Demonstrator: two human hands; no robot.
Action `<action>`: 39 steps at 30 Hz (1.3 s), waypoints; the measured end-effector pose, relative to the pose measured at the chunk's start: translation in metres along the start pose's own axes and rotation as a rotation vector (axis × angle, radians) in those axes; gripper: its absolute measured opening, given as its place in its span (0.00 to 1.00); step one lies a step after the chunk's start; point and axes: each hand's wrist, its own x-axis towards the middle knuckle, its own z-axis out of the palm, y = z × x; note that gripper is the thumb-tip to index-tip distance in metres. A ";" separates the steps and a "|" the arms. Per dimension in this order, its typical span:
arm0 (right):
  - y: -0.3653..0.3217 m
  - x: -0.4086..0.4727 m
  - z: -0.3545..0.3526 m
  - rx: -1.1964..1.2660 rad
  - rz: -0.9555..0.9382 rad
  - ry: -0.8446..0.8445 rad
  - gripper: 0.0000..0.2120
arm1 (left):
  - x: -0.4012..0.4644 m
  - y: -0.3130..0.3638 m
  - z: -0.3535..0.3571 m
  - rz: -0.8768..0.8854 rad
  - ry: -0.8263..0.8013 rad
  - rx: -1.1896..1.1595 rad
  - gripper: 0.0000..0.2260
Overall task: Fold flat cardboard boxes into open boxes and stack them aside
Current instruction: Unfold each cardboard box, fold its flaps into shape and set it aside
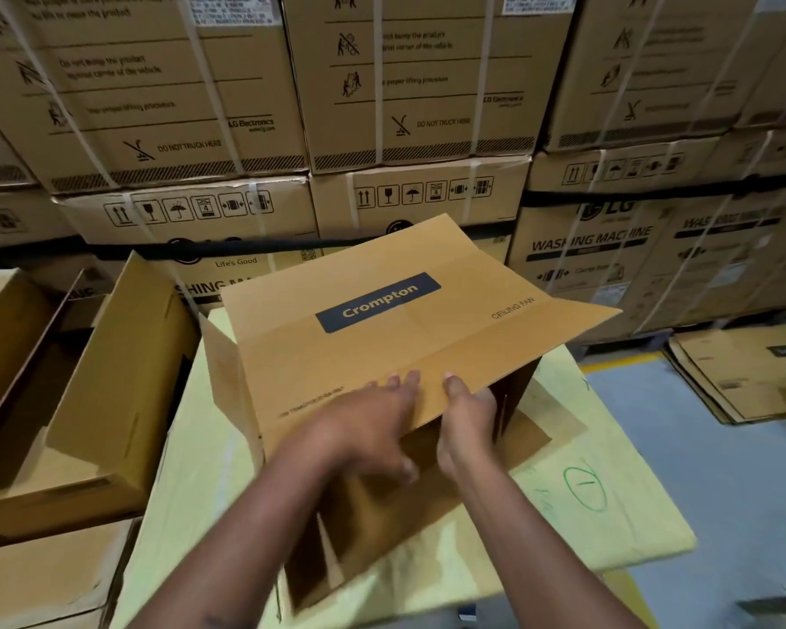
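Note:
A brown Crompton ceiling-fan box [382,320] stands partly opened on a pale yellow work surface [609,506], its printed panel tilted up toward me and its flaps spread. My left hand [373,415] lies on the near edge of that panel, fingers over the top, thumb below. My right hand [466,410] grips the same edge just to the right, thumb on top and fingers curled underneath into the box's open side.
Opened brown boxes [110,383] sit at the left. A wall of strapped LG washing machine cartons [382,129] rises behind. Flat cardboard sheets [745,374] lie on the grey floor [722,492] at the right.

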 end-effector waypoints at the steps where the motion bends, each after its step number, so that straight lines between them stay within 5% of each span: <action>1: 0.003 -0.004 0.003 0.001 -0.018 -0.019 0.05 | 0.011 0.017 0.014 -0.042 0.123 0.069 0.46; 3: 0.006 -0.010 0.007 -0.034 -0.028 -0.077 0.06 | 0.030 0.037 0.035 -0.111 0.352 0.194 0.29; 5: 0.000 -0.003 -0.001 -0.041 -0.057 -0.109 0.07 | 0.035 0.037 0.044 -0.076 0.443 0.268 0.22; 9: -0.045 0.044 -0.044 0.090 -0.155 0.152 0.25 | 0.038 -0.007 0.061 0.172 0.604 0.291 0.26; 12: -0.082 0.066 -0.073 -0.205 -0.161 0.416 0.21 | 0.044 -0.039 0.062 0.450 0.672 0.333 0.31; 17: -0.098 0.063 -0.112 -0.465 -0.256 0.531 0.24 | 0.059 -0.082 0.045 0.543 0.808 0.294 0.31; 19: -0.118 0.072 -0.137 -0.354 -0.264 0.506 0.23 | 0.059 -0.099 0.052 0.586 0.821 0.304 0.27; 21: -0.138 0.080 -0.157 -0.291 -0.109 0.259 0.18 | 0.061 -0.110 0.058 0.598 0.814 0.310 0.25; 25: -0.149 0.075 -0.158 -0.689 0.187 -0.114 0.20 | 0.070 -0.114 0.068 0.441 0.902 0.218 0.19; 28: -0.118 0.089 -0.145 -0.913 0.173 -0.058 0.26 | 0.079 -0.110 0.090 0.298 0.956 0.010 0.11; 31: -0.089 0.113 -0.143 -1.008 0.082 0.120 0.48 | 0.088 -0.114 0.121 0.280 0.948 -0.166 0.10; 33: -0.070 0.142 -0.156 -0.957 0.076 0.211 0.53 | 0.094 -0.123 0.135 0.267 0.900 -0.215 0.13; 39: -0.018 0.134 -0.191 -0.915 0.255 0.252 0.28 | 0.098 -0.129 0.130 -0.047 0.821 -0.307 0.23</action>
